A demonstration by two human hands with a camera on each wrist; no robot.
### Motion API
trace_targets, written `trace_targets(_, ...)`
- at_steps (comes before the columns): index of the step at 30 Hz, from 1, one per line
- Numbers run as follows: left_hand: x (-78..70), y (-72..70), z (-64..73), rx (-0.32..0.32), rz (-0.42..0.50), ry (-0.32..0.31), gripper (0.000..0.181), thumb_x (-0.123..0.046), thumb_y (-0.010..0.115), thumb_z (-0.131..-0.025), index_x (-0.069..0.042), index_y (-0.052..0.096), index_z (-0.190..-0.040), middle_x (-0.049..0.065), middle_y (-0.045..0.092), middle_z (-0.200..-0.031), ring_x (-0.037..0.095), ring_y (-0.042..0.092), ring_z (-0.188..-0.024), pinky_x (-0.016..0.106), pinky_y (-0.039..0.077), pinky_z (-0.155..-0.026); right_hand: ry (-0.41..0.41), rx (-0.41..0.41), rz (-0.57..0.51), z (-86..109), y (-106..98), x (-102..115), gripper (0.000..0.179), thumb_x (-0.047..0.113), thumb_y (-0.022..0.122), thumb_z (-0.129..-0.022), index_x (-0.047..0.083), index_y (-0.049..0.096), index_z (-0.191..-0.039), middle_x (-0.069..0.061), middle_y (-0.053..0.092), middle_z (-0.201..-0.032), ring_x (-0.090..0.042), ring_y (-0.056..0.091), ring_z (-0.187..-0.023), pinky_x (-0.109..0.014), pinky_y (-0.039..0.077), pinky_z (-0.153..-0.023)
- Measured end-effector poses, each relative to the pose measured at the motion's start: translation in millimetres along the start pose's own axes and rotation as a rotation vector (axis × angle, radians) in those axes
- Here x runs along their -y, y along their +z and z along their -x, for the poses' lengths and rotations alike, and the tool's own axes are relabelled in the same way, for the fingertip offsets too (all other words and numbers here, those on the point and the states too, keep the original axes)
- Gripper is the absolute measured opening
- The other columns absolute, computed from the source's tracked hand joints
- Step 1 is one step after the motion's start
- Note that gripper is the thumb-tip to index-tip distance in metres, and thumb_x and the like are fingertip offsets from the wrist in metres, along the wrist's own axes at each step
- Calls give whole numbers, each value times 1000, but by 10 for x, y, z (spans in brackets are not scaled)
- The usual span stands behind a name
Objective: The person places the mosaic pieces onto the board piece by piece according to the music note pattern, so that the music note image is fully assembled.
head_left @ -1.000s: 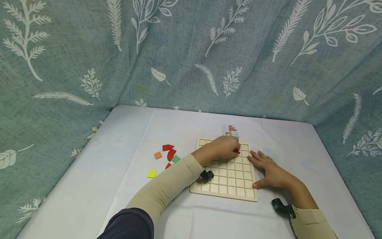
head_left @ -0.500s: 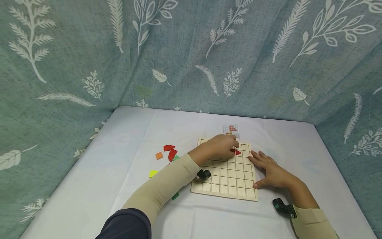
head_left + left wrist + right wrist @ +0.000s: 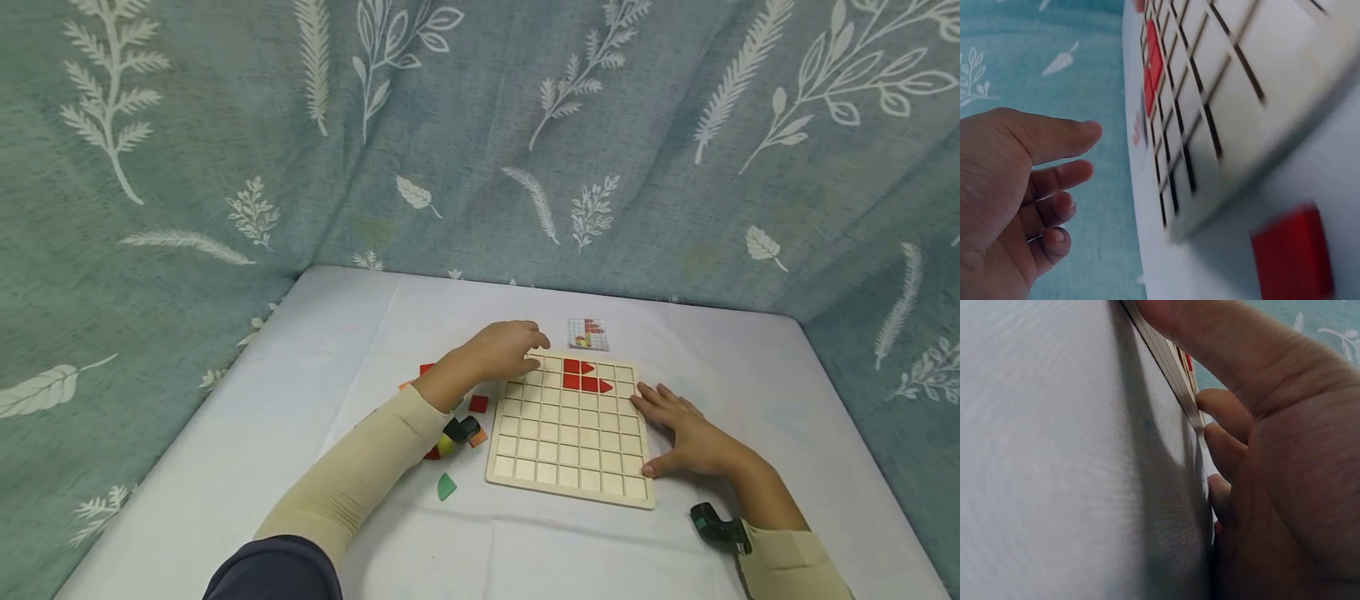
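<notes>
A pale wooden grid board [image 3: 558, 457] lies flat on the white table. Several red tiles [image 3: 581, 382] sit in its upper cells, two of them ending in points toward the right. My left hand [image 3: 495, 350] hovers around the board's upper left corner. It holds nothing; in the left wrist view its thumb and loosely bent fingers are apart. My right hand [image 3: 686, 429] lies beside the board's right edge with fingers spread, thumb and fingertips touching the rim. Below the left hand, a loose red square tile [image 3: 478, 404] is left of the board.
A small printed card [image 3: 588, 334] with a coloured grid pattern lies behind the board. More loose tiles, including a green quarter-round tile [image 3: 446, 486] and an orange tile [image 3: 478, 437], lie left of the board, partly hidden by the left forearm. A patterned curtain [image 3: 480, 167] surrounds the table.
My left hand let go of a pointed red tile on the board and moved left, uncovering the red tiles there. My right hand stays at the board's edge.
</notes>
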State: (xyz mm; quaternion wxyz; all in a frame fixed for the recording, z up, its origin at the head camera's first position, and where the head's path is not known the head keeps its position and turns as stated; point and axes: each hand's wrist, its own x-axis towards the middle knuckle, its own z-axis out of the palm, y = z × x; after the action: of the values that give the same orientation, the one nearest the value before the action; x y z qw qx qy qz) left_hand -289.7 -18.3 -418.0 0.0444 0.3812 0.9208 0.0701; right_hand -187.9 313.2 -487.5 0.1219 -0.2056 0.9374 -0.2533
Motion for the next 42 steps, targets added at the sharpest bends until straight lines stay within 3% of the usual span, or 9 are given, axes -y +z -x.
trace_targets(7,201,90,189,7,11,-50,31,-25,67,-92,-15,68,-121,-1,63,-114,14,61,-101,32,49,-85,-2,2,-7,13,-3,24,120,60,85,-55,8,35,-151,-12,15,-160,-40,1,-145,-60,3,-110)
trace_targets(16,349,155,409,19,14,-107,27,-24,64,-93,-17,69,-118,-4,62,-107,9,58,-89,30,48,-79,3,-1,-9,3,-4,47,120,60,85,-55,9,35,-151,-12,15,-160,-39,1,-145,-60,3,-110)
trace_targets(28,422,177,618,36,39,-152,28,-21,64,-92,-16,70,-118,-3,64,-112,13,61,-101,33,48,-88,-15,1,-14,9,-3,15,120,59,85,-56,9,33,-152,-10,14,-161,-39,1,-145,-59,3,-110)
trace_targets(32,422,198,675,50,60,-142,27,-21,63,-91,-16,71,-117,-3,65,-110,13,60,-100,33,47,-88,-15,2,-15,21,-24,35,119,58,85,-57,8,33,-152,-11,14,-161,-39,1,-145,-61,4,-109)
trace_targets(42,405,214,783,188,180,-30,31,-22,75,-82,-17,73,-112,-11,62,-101,9,56,-92,29,46,-85,-24,10,-16,20,-22,59,118,58,85,-58,9,34,-152,-12,15,-160,-40,1,-145,-62,4,-109)
